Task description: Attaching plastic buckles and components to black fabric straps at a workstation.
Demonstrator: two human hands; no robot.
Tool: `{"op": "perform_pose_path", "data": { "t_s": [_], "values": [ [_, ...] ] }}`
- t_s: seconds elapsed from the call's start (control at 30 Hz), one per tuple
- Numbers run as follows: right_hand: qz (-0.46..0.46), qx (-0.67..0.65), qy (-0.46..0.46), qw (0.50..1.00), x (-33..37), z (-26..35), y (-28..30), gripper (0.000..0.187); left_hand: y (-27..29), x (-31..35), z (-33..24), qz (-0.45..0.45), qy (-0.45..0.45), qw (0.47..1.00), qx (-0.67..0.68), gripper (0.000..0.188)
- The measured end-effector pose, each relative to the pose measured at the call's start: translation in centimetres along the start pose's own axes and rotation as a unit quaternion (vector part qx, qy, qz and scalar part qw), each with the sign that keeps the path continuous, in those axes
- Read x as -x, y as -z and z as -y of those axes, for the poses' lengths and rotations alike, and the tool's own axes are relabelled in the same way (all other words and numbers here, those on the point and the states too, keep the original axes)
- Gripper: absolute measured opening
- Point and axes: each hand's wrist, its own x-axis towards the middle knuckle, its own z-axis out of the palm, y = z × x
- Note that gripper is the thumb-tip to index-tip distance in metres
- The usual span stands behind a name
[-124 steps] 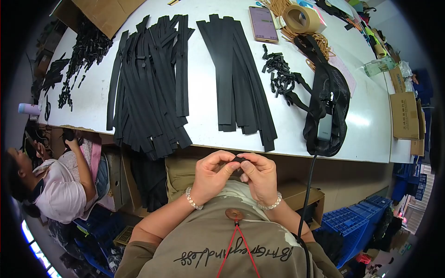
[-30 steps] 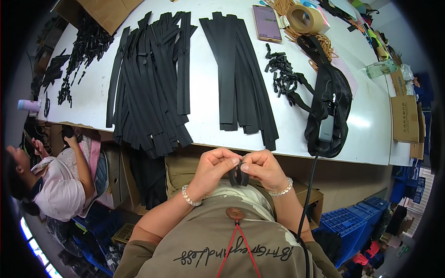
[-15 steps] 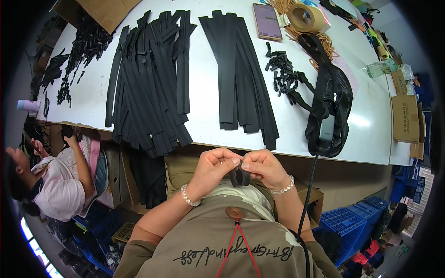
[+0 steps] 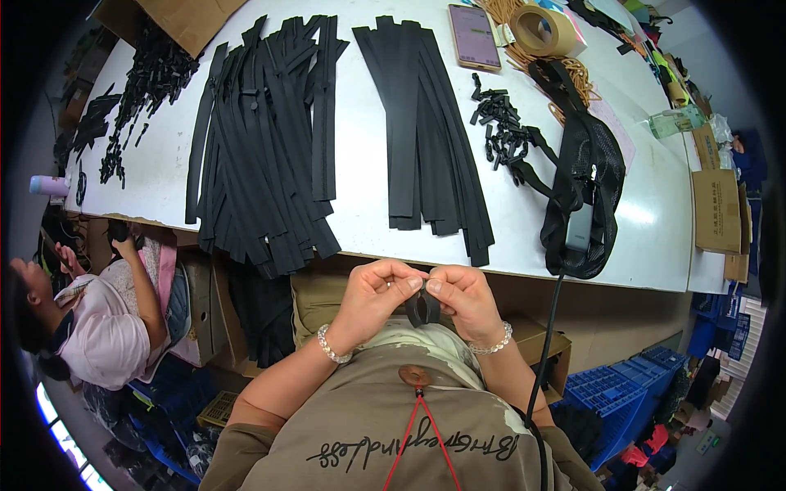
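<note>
My left hand [image 4: 378, 296] and my right hand [image 4: 465, 299] meet in front of my belly, just below the table's near edge. Thumbs and fingers of both pinch the upper end of a black zipper strip [image 4: 422, 311], which hangs in a small loop beneath them. Whatever finer part lies between the fingertips is hidden. Beyond my hands, a neat fan of black zipper strips [image 4: 403, 123] lies on the table. To its left spreads a larger pile of black zipper strips [image 4: 270, 155], some with a slider showing.
On the white table [image 4: 360, 229] to the right are small black zipper pulls [image 4: 499, 119], a phone [image 4: 474, 38], a tape roll [image 4: 541, 31] and a black mesh pouch [image 4: 585, 188] with a cable. More small black parts [image 4: 151, 78] lie far left. A person [image 4: 106, 327] sits at left.
My right hand has shifted slightly left, closer against the left fingertips. The looped strip has turned a little and hangs narrower; both hands still pinch it.
</note>
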Motion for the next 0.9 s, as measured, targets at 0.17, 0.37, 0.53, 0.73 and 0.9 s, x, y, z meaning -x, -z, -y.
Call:
{"op": "perform_pose_path", "data": {
  "t_s": [0.17, 0.37, 0.53, 0.73, 0.9],
  "values": [
    [-0.041, 0.011, 0.021, 0.999, 0.2, -0.2, -0.5, 0.017, 0.0, 0.2, -0.1, -0.010, -0.002, 1.000, -0.030, 0.010],
    [-0.095, 0.180, 0.116, 0.972, 0.6, 0.0, -0.5, 0.018, -1.0, 0.8, -1.4, -0.016, -0.021, 0.999, -0.028, 0.015],
    [-0.084, 0.247, 0.161, 0.952, 1.1, 0.7, -0.7, 0.006, -0.4, 1.0, -1.1, -0.039, -0.152, 0.974, -0.162, 0.022],
    [-0.072, 0.324, 0.286, 0.899, 1.1, 0.8, -0.8, 0.012, -0.1, 1.0, -1.2, -0.024, -0.246, 0.937, -0.246, 0.015],
    [-0.075, 0.336, 0.347, 0.872, 1.1, 0.5, -0.7, 0.015, 0.2, 0.9, -1.5, 0.007, -0.308, 0.906, -0.291, 0.019]
  ]
}}
